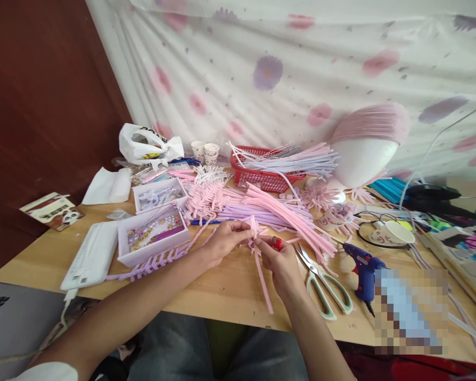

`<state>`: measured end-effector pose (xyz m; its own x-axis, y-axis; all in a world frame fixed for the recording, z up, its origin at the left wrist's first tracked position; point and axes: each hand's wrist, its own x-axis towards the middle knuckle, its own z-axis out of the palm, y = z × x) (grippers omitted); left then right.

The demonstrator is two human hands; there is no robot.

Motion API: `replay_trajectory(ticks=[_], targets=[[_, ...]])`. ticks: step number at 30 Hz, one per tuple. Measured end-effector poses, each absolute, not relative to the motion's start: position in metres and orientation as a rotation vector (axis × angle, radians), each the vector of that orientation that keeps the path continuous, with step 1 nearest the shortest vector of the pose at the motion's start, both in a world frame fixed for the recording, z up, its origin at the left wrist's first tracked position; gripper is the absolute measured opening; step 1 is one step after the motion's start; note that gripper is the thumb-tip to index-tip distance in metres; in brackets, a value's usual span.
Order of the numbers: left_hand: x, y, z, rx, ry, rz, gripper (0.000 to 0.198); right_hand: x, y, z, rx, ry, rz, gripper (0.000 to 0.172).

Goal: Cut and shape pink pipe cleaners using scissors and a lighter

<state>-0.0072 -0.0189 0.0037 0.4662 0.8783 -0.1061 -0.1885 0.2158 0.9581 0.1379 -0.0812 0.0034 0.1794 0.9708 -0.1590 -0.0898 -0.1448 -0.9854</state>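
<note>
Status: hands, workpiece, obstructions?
Left hand and right hand: both pinching pink strip. Strip's lower end free. Scissors beside right hand, not visibly blocking.

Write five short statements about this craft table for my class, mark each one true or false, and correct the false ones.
1. The left hand and right hand are together at a pink strip. True.
2. The glue gun is inside the red basket. False: the glue gun is on the table, right of the scissors.
3. The foam head wears a pink cap. True.
4. The red basket holds beads. False: the red basket holds long, thin stems.
5. The curtain has flowers on it. True.
</note>
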Motion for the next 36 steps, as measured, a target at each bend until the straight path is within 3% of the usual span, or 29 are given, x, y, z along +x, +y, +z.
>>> replay_trajectory(ticks=[10,15,17,20,25,36], targets=[[-0.008,-0.018,0.004,1.055,0.821,0.81,0.021,0.133,-0.079,0.003,-1.301,-0.749,1.26,0.035],[-0.026,-0.005,0.01,1.877,1.133,0.767,0.015,0.145,-0.083,0.006,-1.34,-0.822,1.318,0.029],[-0.032,-0.003,0.013,2.167,1.262,0.953,0.029,0.153,-0.083,0.013,-1.431,-0.962,1.336,0.025],[-0.033,-0.007,0.017,2.438,0.962,1.133,0.048,0.165,-0.081,0.029,-1.568,-1.33,1.23,0.015],[-0.024,-0.018,0.01,2.516,0.534,1.028,0.019,0.175,-0.072,0.046,-1.614,-1.819,1.086,0.013],[-0.02,-0.017,-0.003,2.512,0.627,0.913,0.014,0.176,-0.062,0.027,-1.657,-1.736,1.107,0.016]])
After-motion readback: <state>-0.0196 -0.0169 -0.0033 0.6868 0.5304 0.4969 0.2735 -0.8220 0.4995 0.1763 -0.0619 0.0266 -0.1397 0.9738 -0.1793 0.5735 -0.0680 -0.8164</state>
